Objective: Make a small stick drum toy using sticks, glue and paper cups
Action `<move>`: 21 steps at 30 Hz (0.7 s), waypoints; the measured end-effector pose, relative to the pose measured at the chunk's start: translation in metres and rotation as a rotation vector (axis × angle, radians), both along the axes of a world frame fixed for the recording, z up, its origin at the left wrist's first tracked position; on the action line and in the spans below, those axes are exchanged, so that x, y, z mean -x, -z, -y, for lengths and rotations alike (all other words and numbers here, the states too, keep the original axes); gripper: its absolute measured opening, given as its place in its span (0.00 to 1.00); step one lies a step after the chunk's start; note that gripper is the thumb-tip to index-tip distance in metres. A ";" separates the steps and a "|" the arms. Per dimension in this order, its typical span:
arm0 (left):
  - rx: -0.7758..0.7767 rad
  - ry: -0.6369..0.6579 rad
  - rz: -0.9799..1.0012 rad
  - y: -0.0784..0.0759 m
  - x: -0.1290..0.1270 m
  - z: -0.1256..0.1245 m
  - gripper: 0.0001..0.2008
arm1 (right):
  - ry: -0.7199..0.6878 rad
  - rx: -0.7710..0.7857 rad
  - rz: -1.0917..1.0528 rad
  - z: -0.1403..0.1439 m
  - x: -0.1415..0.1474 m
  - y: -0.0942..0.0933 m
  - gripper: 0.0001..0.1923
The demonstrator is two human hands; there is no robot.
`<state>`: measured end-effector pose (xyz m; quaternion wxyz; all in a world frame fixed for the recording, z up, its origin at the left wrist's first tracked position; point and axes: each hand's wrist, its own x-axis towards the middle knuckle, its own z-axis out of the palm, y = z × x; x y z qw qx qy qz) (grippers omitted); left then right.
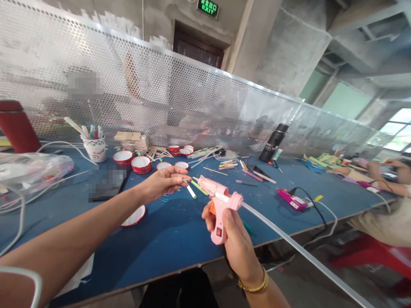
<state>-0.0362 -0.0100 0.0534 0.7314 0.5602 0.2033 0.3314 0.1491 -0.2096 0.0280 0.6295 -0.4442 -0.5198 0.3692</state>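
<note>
My right hand [239, 248] is wrapped round the handle of a pink hot glue gun [221, 199], fingers at its orange trigger. From the gun's back end a long clear glue stick [298, 248] slants down to the right. The nozzle points left, toward my left hand [167, 182]. That hand is closed in a pinch just in front of the nozzle; whatever small thing its fingertips hold is too small to name. Beneath them on the blue table [160, 252] lie a white marker with a green tip [190, 190] and a green pen [199, 188]. A red-rimmed round dish [134, 217] sits below my left forearm.
Red patterned dishes [141, 164], a paper cup of tools [95, 147] and wooden sticks [159, 153] stand along the perforated divider [192, 102]. A black bottle [273, 143] and a magenta device with cables [292, 199] are to the right. Another person's arm [393, 184] rests at far right.
</note>
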 end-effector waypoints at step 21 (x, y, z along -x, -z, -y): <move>-0.014 0.023 -0.030 0.003 0.000 -0.002 0.19 | -0.051 0.034 -0.054 -0.006 0.007 0.004 0.27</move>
